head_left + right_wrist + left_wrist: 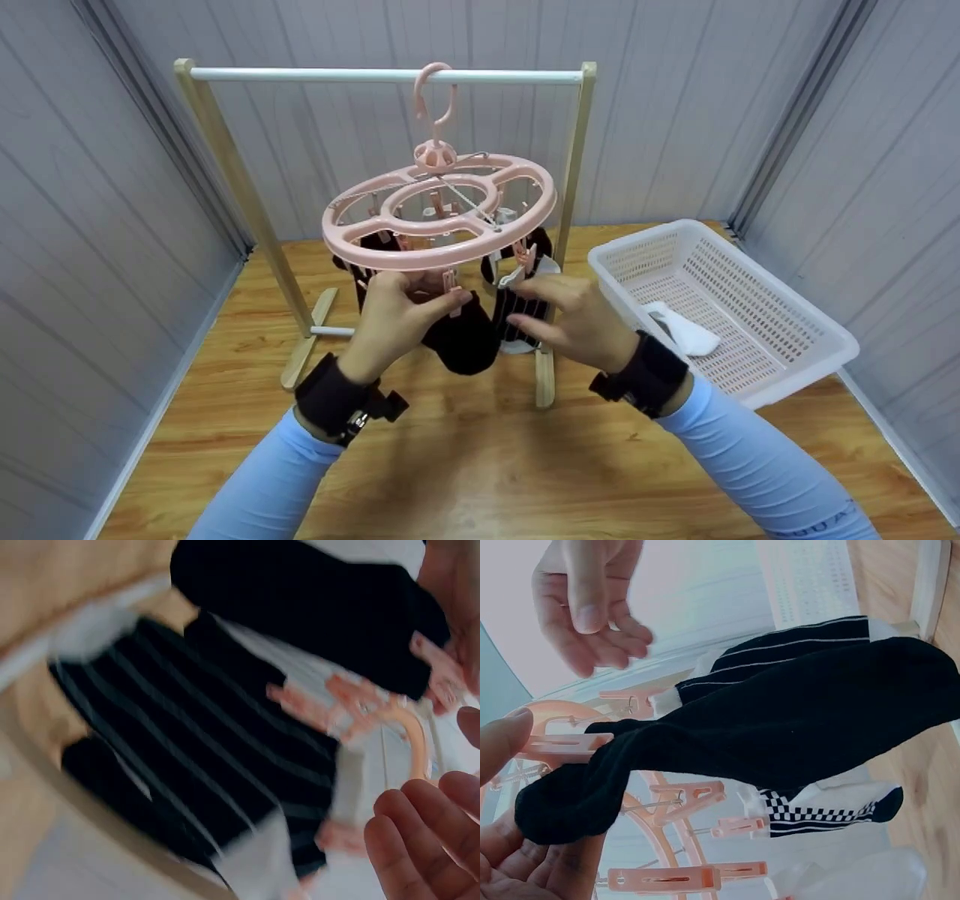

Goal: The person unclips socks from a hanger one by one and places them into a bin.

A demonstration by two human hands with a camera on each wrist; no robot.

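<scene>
A black sock [466, 341] hangs from a pink clip [451, 289] at the near rim of the round pink clip hanger [442, 214], drooping below the ring between the two hands. The left hand [390, 319] has its fingers curled around the sock's upper end right at that clip, thumb against the peg, as the left wrist view shows with the sock [780, 727] running out from the fingers [506, 739] past the clip [562, 744]. The right hand [577, 315] is just beside a black sock with thin white stripes [517, 311] that is pegged next to the black one; its fingers are loosely spread and hold nothing, with the fingertips [420, 832] near the striped sock [187, 757] but apart from it in the right wrist view. Further socks, one with a checkered band [817, 810], hang from other clips under the ring. The hanger hooks over the white bar of a wooden drying rack [225, 150] standing on a wooden table [480, 465]. To the right sits a white plastic basket [795, 352] with a white sock [686, 330] lying in it.
</scene>
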